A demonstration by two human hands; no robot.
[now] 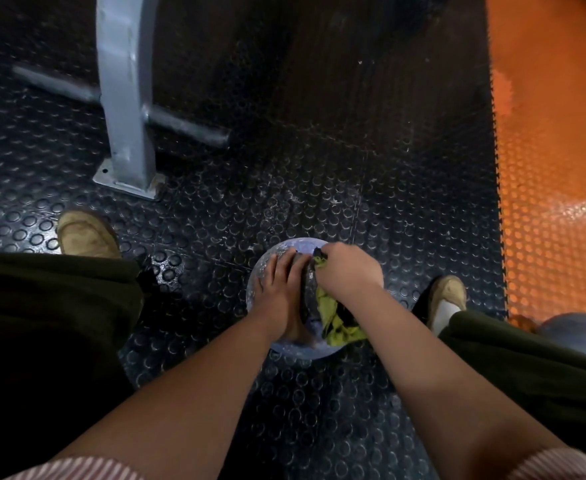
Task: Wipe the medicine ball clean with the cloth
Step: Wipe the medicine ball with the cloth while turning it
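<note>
A grey-blue speckled medicine ball (302,245) sits on the dark studded floor between my feet. My left hand (281,287) lies flat on the ball's left side with straight fingers spread over it. My right hand (347,271) grips a yellow-green and black cloth (336,320) bunched against the top right of the ball. The loose end of the cloth trails down over the near side. Both hands hide most of the ball's top.
A grey metal post (125,98) with a bolted foot plate and crossbar stands at the back left. Orange studded flooring (554,168) runs along the right. A second grey ball (582,336) lies at the right edge. My shoes (87,233) flank the ball.
</note>
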